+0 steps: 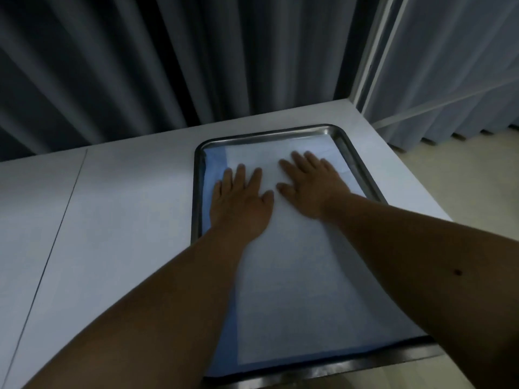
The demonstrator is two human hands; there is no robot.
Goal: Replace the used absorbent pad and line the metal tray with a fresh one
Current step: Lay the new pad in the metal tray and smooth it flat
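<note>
- Absorbent pad [295,276]: white face up, blue border showing along the left and near edges. Lies inside the metal tray [362,164], covering most of its floor. Near blue edge sits just at the tray's near rim; unclear whether it overlaps the rim.
- Left hand [241,200]: flat on the pad, fingers straight and spread, palm down, holding nothing. Sits near the pad's left blue strip.
- Right hand [311,186]: also flat, fingers extended, pressing the white face toward the tray's far right. Thumbs of the two hands near each other, not touching.
- Judgement: smoothing step; the lining looks nearly done. No second, used pad visible in view.
- Tray rests on a white worktop [126,206], at its right end close to the edge. Grey curtains [168,66] behind; floor to the right.
- Risks from here:
  - Outward strokes could drag the whole pad off-centre, baring metal on one side.
  - A thin bare strip already shows along the far and right walls; pushing nearward would widen it.
  - Uneven pressure may trap a crease or lift a blue corner.
  - Hard rightward push might slide the tray toward the worktop edge.
</note>
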